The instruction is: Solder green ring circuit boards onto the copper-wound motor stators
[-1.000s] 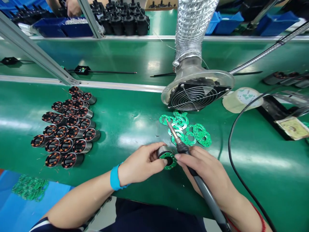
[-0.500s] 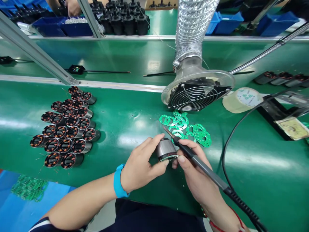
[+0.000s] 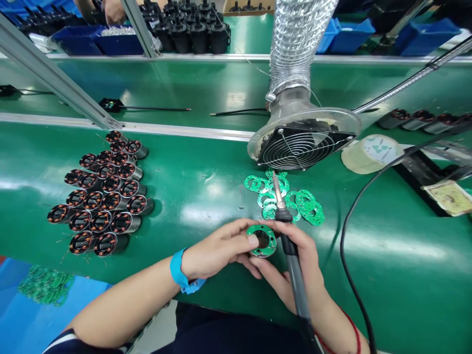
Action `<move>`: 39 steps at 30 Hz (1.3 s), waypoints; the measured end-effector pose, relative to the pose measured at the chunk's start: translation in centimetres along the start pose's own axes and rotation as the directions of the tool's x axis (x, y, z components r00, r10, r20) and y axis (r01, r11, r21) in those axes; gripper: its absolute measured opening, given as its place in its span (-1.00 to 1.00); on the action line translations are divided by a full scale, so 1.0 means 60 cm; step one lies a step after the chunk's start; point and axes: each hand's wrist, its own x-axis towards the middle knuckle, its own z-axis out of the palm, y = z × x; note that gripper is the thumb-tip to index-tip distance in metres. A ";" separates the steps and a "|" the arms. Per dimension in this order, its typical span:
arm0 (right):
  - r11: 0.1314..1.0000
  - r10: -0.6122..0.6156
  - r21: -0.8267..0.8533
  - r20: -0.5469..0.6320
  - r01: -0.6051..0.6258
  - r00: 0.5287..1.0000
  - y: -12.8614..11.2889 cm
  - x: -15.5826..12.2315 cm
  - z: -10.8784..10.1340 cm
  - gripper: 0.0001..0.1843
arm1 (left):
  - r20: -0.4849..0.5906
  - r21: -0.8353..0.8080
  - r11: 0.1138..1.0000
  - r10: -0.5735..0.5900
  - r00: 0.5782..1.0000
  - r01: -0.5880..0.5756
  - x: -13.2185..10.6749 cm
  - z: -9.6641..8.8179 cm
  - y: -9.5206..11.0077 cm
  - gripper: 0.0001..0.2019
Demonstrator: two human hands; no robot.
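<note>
A motor stator capped with a green ring-shaped circuit board [image 3: 272, 241] faces up toward me, its dark centre hole showing. My left hand [image 3: 216, 250], with a blue wristband, is closed around it, thumb pressed on the board. In my right hand [image 3: 304, 260] is a soldering iron [image 3: 289, 241], its tip pointing away from me. Fingers of the right hand also touch the stator's right side. Just beyond the iron's tip and beside it lie several loose green ring boards [image 3: 304, 204]. The stator's metal body is mostly hidden by my fingers.
Several stators with copper windings [image 3: 105, 201] stand grouped at left. A fume extractor fan [image 3: 297, 147] hangs above the ring boards. To the right are a tape roll [image 3: 374, 153], a sponge holder [image 3: 448, 196] and the iron's cable [image 3: 344, 231]. Another person's hand [image 3: 113, 11] shows at top left.
The stator has turned so its board now faces up toward me. The soldering iron has swung from pointing left to pointing away from me. Both hands have shifted their hold.
</note>
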 end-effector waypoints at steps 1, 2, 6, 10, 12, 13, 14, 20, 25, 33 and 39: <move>1.000 -0.012 -0.025 -0.011 0.011 1.000 0.001 0.000 0.002 -0.40 | -0.008 -0.021 1.000 -0.003 1.000 0.003 0.001 0.000 0.000 -0.54; 0.999 -0.014 -0.036 -0.005 0.014 1.000 0.002 0.001 0.001 -0.41 | -0.012 -0.020 1.000 0.003 1.000 -0.003 0.001 0.000 0.000 -0.54; 0.999 0.042 -0.017 0.008 -0.042 0.999 0.003 0.004 -0.015 -0.55 | -0.002 0.084 0.995 0.055 0.998 -0.054 0.001 -0.004 0.005 -0.58; 0.993 -0.035 -0.109 0.001 0.035 0.999 0.006 0.015 -0.030 -0.61 | -0.054 0.310 0.948 0.089 0.995 -0.068 -0.004 -0.004 0.007 -0.55; 0.974 -0.108 -0.195 0.050 0.115 0.993 0.008 0.021 -0.030 -0.66 | -0.105 0.537 0.837 0.193 0.976 -0.108 -0.007 -0.001 0.004 -0.56; 0.959 -0.133 -0.241 0.077 0.148 0.988 0.009 0.024 -0.028 -0.69 | -0.114 0.662 0.737 0.274 0.955 -0.133 -0.008 0.001 0.002 -0.56; 0.946 -0.146 -0.276 0.097 0.167 0.985 0.010 0.025 -0.026 -0.71 | -0.107 0.771 0.619 0.356 0.928 -0.149 -0.009 0.002 0.001 -0.56; 0.964 0.241 0.090 0.087 -0.248 0.967 0.012 0.018 -0.023 -0.67 | -0.114 0.846 0.520 0.399 0.910 -0.122 -0.012 0.005 0.005 -0.58; 0.797 0.329 0.452 0.228 -0.399 0.916 0.020 0.018 -0.033 -0.66 | -0.077 0.526 0.846 0.153 0.985 -0.090 -0.013 0.002 0.009 -0.59; 0.938 0.255 0.180 0.215 -0.295 0.943 0.009 0.018 -0.029 -0.50 | 0.000 0.503 0.864 0.032 1.000 -0.027 -0.010 -0.005 0.012 -0.66; 0.972 0.056 0.205 0.279 -0.116 0.959 -0.011 0.017 -0.040 -0.53 | 0.205 0.267 0.952 -0.210 0.956 0.152 -0.003 -0.015 0.020 -0.72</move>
